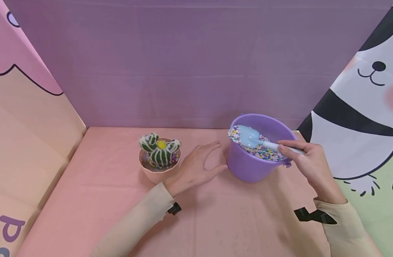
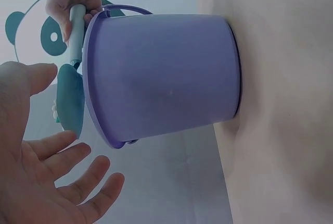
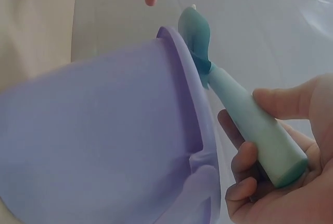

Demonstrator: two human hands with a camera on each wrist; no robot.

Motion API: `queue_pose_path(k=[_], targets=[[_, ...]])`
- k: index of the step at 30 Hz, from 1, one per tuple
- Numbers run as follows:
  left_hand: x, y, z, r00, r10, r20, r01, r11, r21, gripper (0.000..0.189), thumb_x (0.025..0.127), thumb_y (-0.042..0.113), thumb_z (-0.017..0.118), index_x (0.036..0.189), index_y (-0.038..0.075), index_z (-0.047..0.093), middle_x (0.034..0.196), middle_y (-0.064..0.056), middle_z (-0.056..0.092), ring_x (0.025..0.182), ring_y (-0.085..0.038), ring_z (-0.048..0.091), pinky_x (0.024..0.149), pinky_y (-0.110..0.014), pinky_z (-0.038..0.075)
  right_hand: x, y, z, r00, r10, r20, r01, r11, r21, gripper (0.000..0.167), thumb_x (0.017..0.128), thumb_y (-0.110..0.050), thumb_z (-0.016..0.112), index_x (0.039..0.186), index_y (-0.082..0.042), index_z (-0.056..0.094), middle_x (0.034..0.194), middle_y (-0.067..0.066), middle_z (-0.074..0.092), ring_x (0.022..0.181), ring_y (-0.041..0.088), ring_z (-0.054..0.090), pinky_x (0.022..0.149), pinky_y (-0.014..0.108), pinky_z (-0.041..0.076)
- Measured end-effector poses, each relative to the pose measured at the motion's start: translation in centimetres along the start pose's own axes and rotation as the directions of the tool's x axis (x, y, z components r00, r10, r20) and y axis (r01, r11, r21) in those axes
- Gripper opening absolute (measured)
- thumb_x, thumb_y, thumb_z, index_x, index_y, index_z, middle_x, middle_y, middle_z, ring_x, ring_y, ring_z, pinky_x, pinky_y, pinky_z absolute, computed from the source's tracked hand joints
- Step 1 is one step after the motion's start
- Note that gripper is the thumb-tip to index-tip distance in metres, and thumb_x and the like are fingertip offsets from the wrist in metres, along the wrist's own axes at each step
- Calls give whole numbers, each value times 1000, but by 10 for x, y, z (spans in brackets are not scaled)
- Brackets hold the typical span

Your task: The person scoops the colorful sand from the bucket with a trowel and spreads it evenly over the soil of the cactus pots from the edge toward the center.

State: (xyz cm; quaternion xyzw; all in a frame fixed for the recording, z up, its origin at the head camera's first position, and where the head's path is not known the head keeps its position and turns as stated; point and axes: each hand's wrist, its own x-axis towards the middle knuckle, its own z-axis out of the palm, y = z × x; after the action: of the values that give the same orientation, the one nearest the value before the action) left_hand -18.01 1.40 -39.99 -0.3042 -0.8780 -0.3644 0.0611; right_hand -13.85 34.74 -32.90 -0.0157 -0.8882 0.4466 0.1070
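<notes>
My right hand (image 1: 312, 162) grips the pale handle of a light blue scoop (image 1: 249, 137), its fingers curled round it in the right wrist view. Colourful small beads (image 1: 235, 134) heap at the scoop's tip, which overlaps the left rim of a purple bucket (image 1: 252, 170). More multicoloured beads (image 1: 265, 153) lie inside the bucket. Between bucket and pot, my left hand (image 1: 196, 165) is held with fingers spread and nothing in them; in the left wrist view its fingertips (image 2: 66, 139) are near the scoop's tip. A potted cactus (image 1: 161, 157) with a yellow flower stands left of that hand.
The cactus's peach pot (image 1: 157, 175) has beads on its soil and stands on a pink cloth-covered table (image 1: 209, 228). A purple backdrop (image 1: 190, 64) rises behind, with printed side panels, a panda (image 1: 369, 107) on the right one. The bucket's handle hangs at its side.
</notes>
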Motion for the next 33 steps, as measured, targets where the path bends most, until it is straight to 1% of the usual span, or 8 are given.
queue_pose_path(k=[5, 9, 14, 21, 25, 28, 30, 33], targets=[[-6, -3, -4, 1000, 6, 0, -6, 1000, 12, 71, 100, 60, 65, 158, 22, 52, 167, 4, 48, 153, -23, 47, 127, -45, 39, 0, -3, 4, 1000, 6, 15, -6, 1000, 12, 33, 102, -29, 74, 128, -9, 78, 93, -29, 70, 83, -2, 63, 68, 18, 54], [-11, -5, -6, 1000, 4, 1, -4, 1000, 11, 70, 100, 60, 64, 158, 22, 52, 166, 3, 48, 154, -23, 46, 128, -46, 37, -2, -6, 9, 1000, 10, 18, -11, 1000, 15, 37, 101, -30, 74, 129, -6, 77, 93, -29, 70, 80, -2, 64, 67, 18, 54], [-18, -7, -6, 1000, 4, 6, -4, 1000, -14, 69, 100, 57, 67, 157, 20, 53, 165, 2, 50, 153, -22, 47, 125, -49, 40, -6, -13, 17, 1000, -11, -3, 11, 1000, 2, 40, 101, -29, 75, 129, 0, 75, 96, -33, 69, 90, -6, 61, 72, 14, 52], [-26, -12, -9, 999, 36, -14, -37, 999, -28, 65, 99, 53, 70, 152, 18, 57, 156, 4, 59, 137, -17, 61, 115, -40, 51, -11, -23, 29, 999, -52, 2, 52, 998, 21, 39, 100, -27, 76, 127, 1, 76, 96, -33, 71, 102, -7, 60, 80, 8, 49], [-30, -14, -11, 997, 70, -34, -71, 997, -18, 60, 100, 50, 71, 149, 17, 60, 151, 3, 63, 130, -15, 64, 111, -38, 54, -14, -25, 33, 998, -55, 19, 54, 998, 31, 38, 100, -29, 76, 126, 0, 77, 98, -33, 71, 105, -7, 59, 81, 8, 49], [-33, -15, -13, 996, 73, -43, -74, 997, -21, 56, 100, 48, 72, 146, 18, 63, 148, 4, 65, 128, -14, 66, 109, -38, 55, -15, -27, 36, 998, -60, 27, 59, 998, 30, 38, 100, -29, 77, 125, -1, 77, 97, -32, 72, 104, -6, 60, 82, 8, 49], [-36, -17, -15, 997, 63, -45, -64, 997, -37, 54, 99, 46, 74, 144, 18, 64, 148, 4, 65, 129, -14, 65, 109, -39, 55, -16, -28, 39, 997, -65, 30, 65, 998, 21, 37, 100, -29, 77, 125, -2, 78, 98, -32, 72, 104, -7, 60, 83, 7, 48], [-40, -19, -17, 997, 60, -56, -63, 997, -49, 51, 98, 43, 76, 142, 18, 67, 148, 4, 65, 134, -16, 63, 113, -43, 53, -18, -31, 43, 996, -80, 28, 79, 997, 9, 35, 100, -30, 77, 123, -4, 79, 99, -26, 76, 105, -6, 60, 84, 8, 48]])
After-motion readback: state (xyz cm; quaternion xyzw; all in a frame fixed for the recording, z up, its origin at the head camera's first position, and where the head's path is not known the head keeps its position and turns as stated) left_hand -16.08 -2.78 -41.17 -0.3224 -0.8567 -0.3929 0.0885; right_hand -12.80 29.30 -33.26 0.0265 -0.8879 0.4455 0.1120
